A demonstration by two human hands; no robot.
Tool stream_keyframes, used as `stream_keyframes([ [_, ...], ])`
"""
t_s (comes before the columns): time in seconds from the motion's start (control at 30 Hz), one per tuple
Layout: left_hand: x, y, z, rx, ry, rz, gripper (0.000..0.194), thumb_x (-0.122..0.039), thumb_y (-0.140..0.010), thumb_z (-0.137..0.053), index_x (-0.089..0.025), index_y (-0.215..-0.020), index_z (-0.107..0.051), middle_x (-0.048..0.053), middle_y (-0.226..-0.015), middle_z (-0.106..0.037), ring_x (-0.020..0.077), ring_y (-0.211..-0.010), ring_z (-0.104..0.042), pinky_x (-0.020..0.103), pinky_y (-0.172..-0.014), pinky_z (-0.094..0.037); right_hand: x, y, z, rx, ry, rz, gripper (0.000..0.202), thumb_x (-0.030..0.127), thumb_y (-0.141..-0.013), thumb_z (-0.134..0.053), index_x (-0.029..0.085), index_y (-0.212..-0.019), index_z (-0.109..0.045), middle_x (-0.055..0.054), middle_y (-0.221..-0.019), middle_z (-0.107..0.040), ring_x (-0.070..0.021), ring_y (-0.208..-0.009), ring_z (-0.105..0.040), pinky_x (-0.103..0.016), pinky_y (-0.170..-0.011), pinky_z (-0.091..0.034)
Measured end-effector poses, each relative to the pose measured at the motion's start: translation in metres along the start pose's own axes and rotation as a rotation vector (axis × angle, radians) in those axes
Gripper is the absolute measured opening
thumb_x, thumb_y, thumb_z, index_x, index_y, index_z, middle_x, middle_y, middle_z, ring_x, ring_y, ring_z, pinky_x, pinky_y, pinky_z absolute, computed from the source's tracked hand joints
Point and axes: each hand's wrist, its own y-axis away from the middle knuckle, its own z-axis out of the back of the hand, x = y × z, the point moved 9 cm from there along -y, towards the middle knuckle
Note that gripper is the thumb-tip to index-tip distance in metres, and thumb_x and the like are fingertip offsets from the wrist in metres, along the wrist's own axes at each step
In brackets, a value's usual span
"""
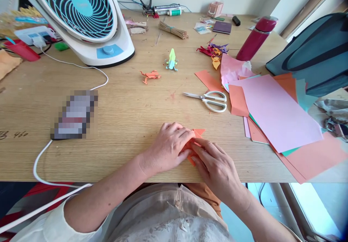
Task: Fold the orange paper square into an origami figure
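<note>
Near the table's front edge, a piece of folded orange paper (199,132) lies between my two hands. My left hand (172,146) covers its left side, with the fingers bent over it and the thumb low against it. From the right, my right hand (216,160) pinches the paper, its fingertips close to those of my left hand. A pointed orange flap shows above the fingers and a small orange tip below them. The middle of the folded paper is hidden under my fingers.
White-handled scissors (214,101) lie beyond my hands. Coloured paper sheets (280,108) spread at right, near a red bottle (257,39). An orange folded figure (150,76) and a green-blue one (172,61) stand farther back. A fan (108,50) and phone (74,115) are left.
</note>
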Motion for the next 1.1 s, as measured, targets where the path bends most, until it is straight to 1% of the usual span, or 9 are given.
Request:
stream_keyframes([
  [0.1, 0.005, 0.005, 0.002, -0.021, 0.056, -0.039, 0.033, -0.024, -0.094, -0.058, -0.019, -0.126, -0.054, 0.007, -0.122, -0.067, 0.0253, -0.113, -0.055, 0.043, -0.094, -0.044, 0.006, -0.001, -0.001, 0.0, 0.054, 0.07, 0.031, 0.016, -0.1, -0.046, 0.014, -0.126, -0.062, -0.014, -0.123, -0.067, -0.024, -0.099, -0.066, -0.038, -0.082, -0.058],
  [0.17, 0.009, 0.009, 0.007, -0.061, 0.102, -0.084, 0.03, -0.017, -0.098, -0.049, -0.02, -0.128, -0.054, 0.007, -0.123, -0.067, 0.0212, -0.113, -0.057, 0.038, -0.096, -0.047, 0.006, -0.001, -0.001, -0.003, 0.062, 0.083, 0.031, 0.014, -0.1, -0.045, 0.014, -0.126, -0.062, -0.014, -0.123, -0.068, -0.0239, -0.097, -0.066, -0.038, -0.08, -0.059],
  [0.27, 0.014, 0.011, 0.012, -0.095, 0.055, -0.138, 0.033, -0.009, -0.099, -0.042, -0.018, -0.127, -0.056, 0.007, -0.124, -0.066, 0.0192, -0.109, -0.059, 0.035, -0.096, -0.049, 0.005, 0.0, -0.001, -0.004, 0.057, 0.082, 0.031, 0.013, -0.1, -0.044, 0.012, -0.125, -0.062, -0.015, -0.124, -0.067, -0.0237, -0.095, -0.066, -0.039, -0.079, -0.059],
  [0.43, 0.012, 0.003, 0.006, -0.013, -0.098, -0.168, 0.033, -0.009, -0.1, -0.041, -0.018, -0.125, -0.06, 0.008, -0.12, -0.065, 0.0199, -0.103, -0.057, 0.034, -0.093, -0.049, 0.001, 0.002, -0.002, -0.016, 0.034, 0.068, 0.031, 0.013, -0.098, -0.046, 0.011, -0.124, -0.063, -0.016, -0.123, -0.067, -0.0245, -0.096, -0.065, -0.04, -0.081, -0.059],
  [0.63, 0.005, -0.004, 0.0, 0.017, -0.268, -0.218, 0.032, -0.009, -0.098, -0.042, -0.016, -0.126, -0.057, 0.009, -0.115, -0.064, 0.0218, -0.099, -0.057, 0.035, -0.086, -0.048, 0.002, 0.001, -0.002, -0.023, 0.031, 0.074, 0.032, 0.012, -0.098, -0.045, 0.012, -0.125, -0.063, -0.015, -0.123, -0.067, -0.0241, -0.096, -0.065, -0.039, -0.081, -0.06],
  [0.77, 0.001, -0.001, -0.007, 0.091, -0.392, -0.242, 0.035, -0.01, -0.098, -0.042, -0.015, -0.13, -0.054, 0.01, -0.121, -0.064, 0.0236, -0.102, -0.055, 0.036, -0.086, -0.046, 0.005, 0.0, 0.0, -0.038, 0.042, 0.092, 0.03, 0.011, -0.098, -0.045, 0.012, -0.122, -0.063, -0.015, -0.121, -0.067, -0.0242, -0.095, -0.065, -0.04, -0.08, -0.059],
  [0.9, -0.002, -0.001, -0.007, 0.135, -0.506, -0.22, 0.039, -0.009, -0.096, -0.044, -0.014, -0.133, -0.053, 0.01, -0.128, -0.063, 0.0247, -0.098, -0.057, 0.038, -0.079, -0.045, 0.007, 0.0, 0.001, -0.046, 0.051, 0.108, 0.028, 0.009, -0.097, -0.046, 0.01, -0.12, -0.063, -0.016, -0.12, -0.068, -0.0237, -0.093, -0.064, -0.039, -0.079, -0.059],
  [1.0, -0.002, 0.001, -0.004, 0.173, -0.515, -0.223, 0.043, -0.009, -0.094, -0.047, -0.016, -0.137, -0.051, 0.01, -0.135, -0.06, 0.0252, -0.099, -0.058, 0.039, -0.079, -0.045, 0.006, 0.0, 0.0, -0.045, 0.057, 0.106, 0.029, 0.009, -0.097, -0.047, 0.008, -0.12, -0.063, -0.016, -0.12, -0.067, -0.0234, -0.091, -0.063, -0.039, -0.078, -0.059],
  [1.1, -0.002, 0.005, -0.002, 0.201, -0.492, -0.242, 0.047, -0.009, -0.094, -0.048, -0.016, -0.141, -0.048, 0.009, -0.14, -0.057, 0.0262, -0.105, -0.058, 0.04, -0.082, -0.046, 0.005, 0.0, -0.001, -0.04, 0.057, 0.103, 0.03, 0.009, -0.097, -0.046, 0.01, -0.121, -0.063, -0.015, -0.12, -0.067, -0.0234, -0.091, -0.062, -0.039, -0.078, -0.059],
])
